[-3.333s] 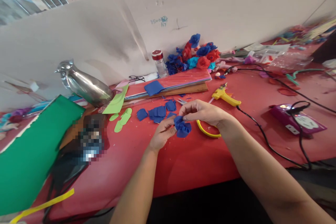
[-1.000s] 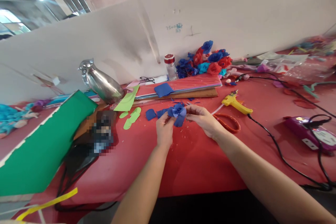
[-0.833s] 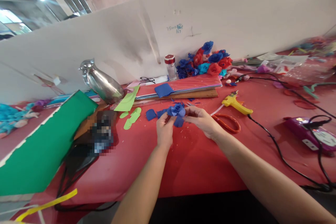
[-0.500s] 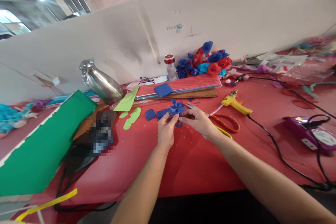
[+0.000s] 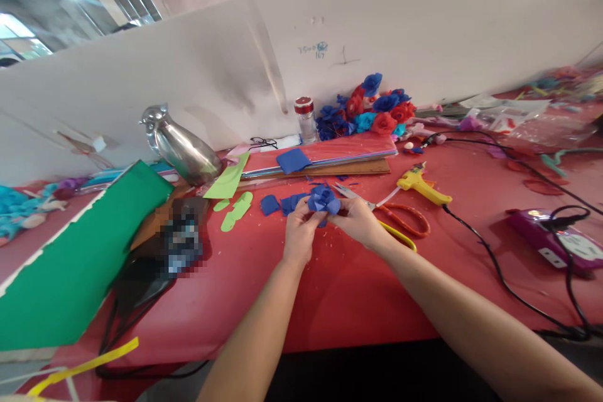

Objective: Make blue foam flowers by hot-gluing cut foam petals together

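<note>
A blue paper flower with layered petals is held up between my two hands over the red table. My left hand pinches its left underside. On the other side, the fingers of my right hand grip the lower right petals. The flower's base is hidden behind my fingers. Blue paper pieces lie on the table just left of the flower. Scissors with red and yellow handles rest beside my right hand, their blades partly behind it. Green paper cutouts lie farther left.
A yellow glue gun lies right, its black cord running to a purple power strip. Behind are stacked paper sheets, a glass jar and a heap of paper flowers. A metal jug and green board stand left.
The blue flower has turned and sits slightly lower and to the right, its petals facing me more. My right hand has closed in on its right side.
</note>
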Demonstrator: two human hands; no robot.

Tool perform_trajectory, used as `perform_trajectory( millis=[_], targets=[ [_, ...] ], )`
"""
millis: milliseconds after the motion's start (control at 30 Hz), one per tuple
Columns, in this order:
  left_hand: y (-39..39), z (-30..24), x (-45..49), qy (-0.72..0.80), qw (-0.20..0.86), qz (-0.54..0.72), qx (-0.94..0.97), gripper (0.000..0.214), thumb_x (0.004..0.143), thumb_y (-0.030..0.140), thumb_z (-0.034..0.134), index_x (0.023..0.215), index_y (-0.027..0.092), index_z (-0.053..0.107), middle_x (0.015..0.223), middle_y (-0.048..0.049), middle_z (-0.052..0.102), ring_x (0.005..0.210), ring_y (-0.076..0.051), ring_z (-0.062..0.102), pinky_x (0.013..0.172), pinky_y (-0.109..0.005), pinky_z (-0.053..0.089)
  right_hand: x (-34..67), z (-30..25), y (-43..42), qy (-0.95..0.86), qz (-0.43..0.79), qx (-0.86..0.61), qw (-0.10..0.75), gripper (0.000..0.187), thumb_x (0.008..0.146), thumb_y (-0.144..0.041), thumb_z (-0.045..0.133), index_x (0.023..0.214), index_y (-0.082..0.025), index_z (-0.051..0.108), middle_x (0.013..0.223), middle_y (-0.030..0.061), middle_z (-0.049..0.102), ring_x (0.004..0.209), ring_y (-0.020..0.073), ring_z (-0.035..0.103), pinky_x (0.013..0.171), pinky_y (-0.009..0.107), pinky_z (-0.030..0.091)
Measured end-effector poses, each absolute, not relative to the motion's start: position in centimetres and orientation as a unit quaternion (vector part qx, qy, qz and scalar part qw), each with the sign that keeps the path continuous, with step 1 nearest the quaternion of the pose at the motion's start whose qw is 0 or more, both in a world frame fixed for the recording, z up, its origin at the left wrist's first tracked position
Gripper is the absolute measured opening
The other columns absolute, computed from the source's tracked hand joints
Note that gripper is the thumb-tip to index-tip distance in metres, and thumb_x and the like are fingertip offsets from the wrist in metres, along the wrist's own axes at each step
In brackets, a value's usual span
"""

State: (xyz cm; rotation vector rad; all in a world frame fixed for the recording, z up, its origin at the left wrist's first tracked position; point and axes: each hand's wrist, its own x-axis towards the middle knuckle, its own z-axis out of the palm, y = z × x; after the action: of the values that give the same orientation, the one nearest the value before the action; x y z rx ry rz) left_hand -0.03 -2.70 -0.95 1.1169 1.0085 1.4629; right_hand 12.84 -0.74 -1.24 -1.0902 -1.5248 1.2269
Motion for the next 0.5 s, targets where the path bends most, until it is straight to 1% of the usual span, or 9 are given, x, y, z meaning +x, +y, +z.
perform_trajectory(
  millis=[100,200,300,400,500],
  targets=[
    [-2.76,-0.85,-0.04,0.425,0.474,0.618,0.461,0.009,0.065,0.029,0.075,0.068,0.021,0.072,0.087,-0.0012,0.060,0.084,-0.015,0.051,0.075,-0.024,0.043,12.76,-1.25,-0.97,-0.632,0.441,-0.469,0.431,0.009,0.067,-0.026,0.062,0.064,-0.020,0.068,0.065,0.0017,0.069,0.062,0.0188,0.060,0.063,0.031,0.047],
    [-2.86,-0.76,-0.07,0.423,0.450,0.631,0.469,0.009,0.066,0.029,0.075,0.062,0.022,0.070,0.083,-0.0003,0.058,0.084,-0.015,0.051,0.075,-0.023,0.043,12.68,-0.97,-1.32,-0.669,0.373,-0.469,0.440,0.011,0.068,-0.023,0.059,0.058,-0.020,0.062,0.062,0.0016,0.066,0.058,0.0160,0.055,0.058,0.027,0.042],
    [-2.97,-0.62,-0.07,0.421,0.439,0.634,0.478,0.012,0.067,0.029,0.075,0.059,0.021,0.069,0.082,0.0002,0.058,0.083,-0.014,0.052,0.075,-0.023,0.042,12.58,-0.65,-1.56,-0.694,0.335,-0.452,0.449,0.014,0.068,-0.020,0.057,0.054,-0.020,0.059,0.060,0.0022,0.063,0.057,0.0153,0.052,0.056,0.027,0.039],
    [-2.93,-0.67,-0.10,0.421,0.456,0.628,0.469,0.009,0.068,0.029,0.074,0.065,0.021,0.071,0.083,0.0005,0.061,0.085,-0.014,0.053,0.078,-0.024,0.042,12.52,-0.48,-1.59,-0.695,0.347,-0.437,0.454,0.014,0.071,-0.021,0.057,0.058,-0.020,0.062,0.063,0.0032,0.065,0.060,0.0170,0.054,0.059,0.029,0.040],
    [-2.68,-1.03,-0.21,0.426,0.519,0.611,0.419,0.013,0.068,0.031,0.074,0.067,0.019,0.071,0.080,-0.0006,0.064,0.084,-0.015,0.056,0.081,-0.026,0.042,12.60,-0.30,-1.52,-0.669,0.412,-0.439,0.436,0.015,0.073,-0.029,0.061,0.064,-0.020,0.068,0.066,0.0029,0.067,0.061,0.0173,0.054,0.060,0.030,0.042]
  ],
)
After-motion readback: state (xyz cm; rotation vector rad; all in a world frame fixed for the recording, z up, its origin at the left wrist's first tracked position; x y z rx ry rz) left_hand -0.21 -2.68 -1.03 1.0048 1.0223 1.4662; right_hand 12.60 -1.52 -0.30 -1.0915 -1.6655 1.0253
